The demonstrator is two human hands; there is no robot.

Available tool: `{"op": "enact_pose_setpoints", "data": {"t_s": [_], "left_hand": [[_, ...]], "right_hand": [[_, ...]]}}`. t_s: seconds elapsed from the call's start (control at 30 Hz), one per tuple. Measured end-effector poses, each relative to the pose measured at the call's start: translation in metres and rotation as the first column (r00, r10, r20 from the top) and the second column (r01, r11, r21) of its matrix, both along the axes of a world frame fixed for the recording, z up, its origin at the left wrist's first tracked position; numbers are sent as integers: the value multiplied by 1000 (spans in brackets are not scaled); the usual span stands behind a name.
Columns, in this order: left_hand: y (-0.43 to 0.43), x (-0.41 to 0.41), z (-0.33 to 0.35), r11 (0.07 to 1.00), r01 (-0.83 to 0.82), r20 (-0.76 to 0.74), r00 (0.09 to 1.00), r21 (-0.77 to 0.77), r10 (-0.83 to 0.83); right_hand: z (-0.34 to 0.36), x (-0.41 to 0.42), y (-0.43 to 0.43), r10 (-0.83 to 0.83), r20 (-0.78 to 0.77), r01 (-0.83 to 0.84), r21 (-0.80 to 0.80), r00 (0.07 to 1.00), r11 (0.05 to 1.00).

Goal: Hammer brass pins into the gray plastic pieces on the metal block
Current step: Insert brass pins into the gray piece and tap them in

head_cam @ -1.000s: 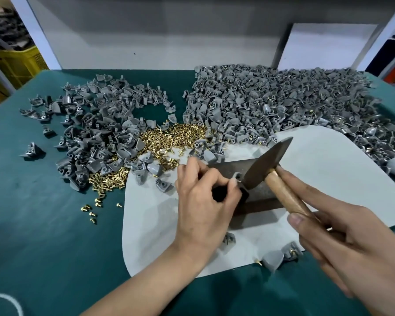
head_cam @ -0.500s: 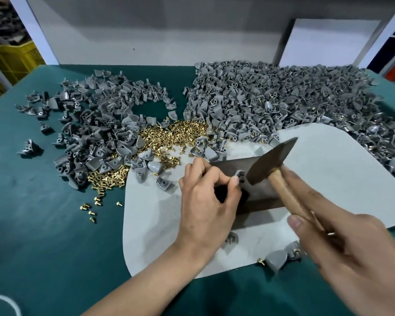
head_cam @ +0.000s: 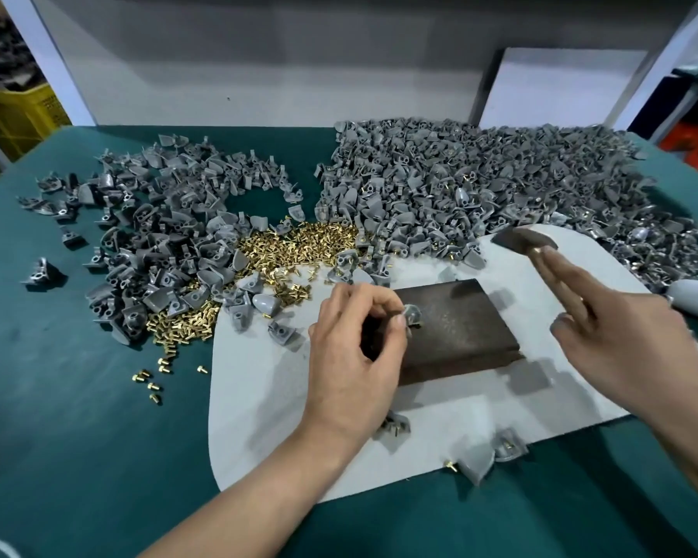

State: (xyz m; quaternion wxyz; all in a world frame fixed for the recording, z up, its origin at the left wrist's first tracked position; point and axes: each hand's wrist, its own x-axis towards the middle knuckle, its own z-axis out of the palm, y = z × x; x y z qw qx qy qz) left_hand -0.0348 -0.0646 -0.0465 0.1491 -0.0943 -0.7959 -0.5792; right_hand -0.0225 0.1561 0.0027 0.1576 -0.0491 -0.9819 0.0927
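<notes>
Gray plastic pieces (head_cam: 480, 187) are covering the upper part of the green desk (head_cam: 77, 436). The big heap is lying at the upper right of the frame and a looser heap (head_cam: 158, 243) at the upper left. A white mat (head_cam: 267, 396) is lying on the desk in the lower centre, and its upper edge is touching the big heap. The metal block (head_cam: 460, 328) is sitting flat on the mat, in the centre of the frame.

The right hand (head_cam: 621, 344) is hanging in the air at the right of the block and is holding the hammer (head_cam: 522, 240). Its dark head is showing, blurred, just beyond the fingertips. The handle is hiding under the fingers, so I cannot tell how tightly this grip is closing.

The left hand (head_cam: 351, 356) is resting at the left end of the block. Its grip is pinching a single gray piece (head_cam: 414, 314) between thumb and forefinger, and this piece is standing on the left edge of the block.

Brass pins (head_cam: 299, 247) are lying in a golden pile between the two gray heaps. A few loose pins (head_cam: 154, 380) are lying on the desk at the lower left of it.
</notes>
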Motion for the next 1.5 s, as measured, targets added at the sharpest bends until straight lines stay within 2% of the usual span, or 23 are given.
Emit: {"op": "enact_pose_setpoints", "data": {"t_s": [0.13, 0.2, 0.27, 0.33, 0.37, 0.43, 0.47, 0.53, 0.63, 0.77, 0.9, 0.97, 1.03, 1.13, 1.37, 1.5], "left_hand": [[-2, -1, -1, 1000, 7, -9, 1000, 3, -7], [-2, -2, -1, 999, 9, 17, 1000, 35, -9], [-3, -3, -1, 997, 7, 25, 1000, 76, -9], [-5, -3, -1, 997, 9, 13, 1000, 75, -10], [-5, -1, -1, 999, 12, 4, 1000, 37, -12], [-5, 3, 0, 992, -2, -42, 999, -123, -4], [-4, 3, 0, 976, -30, -84, 996, -217, 12], [-2, 1, 0, 949, -87, -126, 991, -304, 50], [-1, -3, -2, 968, -101, -123, 990, -229, 74], [-4, -1, -2, 996, -72, -46, 997, -56, 69], [-4, 0, 0, 997, -54, -67, 997, -62, 49], [-4, 2, 0, 998, -34, -83, 996, -56, 29], [-4, 4, 3, 998, -5, -129, 992, -69, -4], [-3, 4, 2, 996, 8, -209, 978, -92, -27], [-7, -2, -4, 994, 108, -253, 962, 14, -101], [-7, -2, -5, 992, 113, -246, 964, 58, -96]], "right_hand": [[-12, -9, 5, -42, 234, 18, 106, 971, 994], [-7, -10, 3, -77, 260, 24, 201, 963, 979], [4, -12, 0, 30, 85, -42, 143, 996, 989], [22, -13, -20, 224, -91, -225, 5, 970, 974], [30, -14, -34, 328, -65, -332, -48, 942, 942], [31, -15, -59, 462, 125, -446, -137, 878, 885], [27, -17, -66, 484, 203, -461, -153, 851, 874], [20, -21, -71, 489, 222, -468, -143, 843, 872], [19, -28, -69, 500, 155, -485, -126, 852, 865], [18, -29, -56, 542, 184, -533, -102, 820, 840], [10, -29, -49, 601, 63, -598, -60, 797, 800], [4, -29, -50, 619, -25, -616, -138, 785, 776], [4, -29, -55, 655, -99, -641, -358, 749, 679], [8, -33, -62, 707, -144, -592, -674, 693, 443], [11, -39, -67, 671, -174, -435, -867, 721, 242], [5, -40, -68, 617, -215, -388, -908, 757, 160]]}}
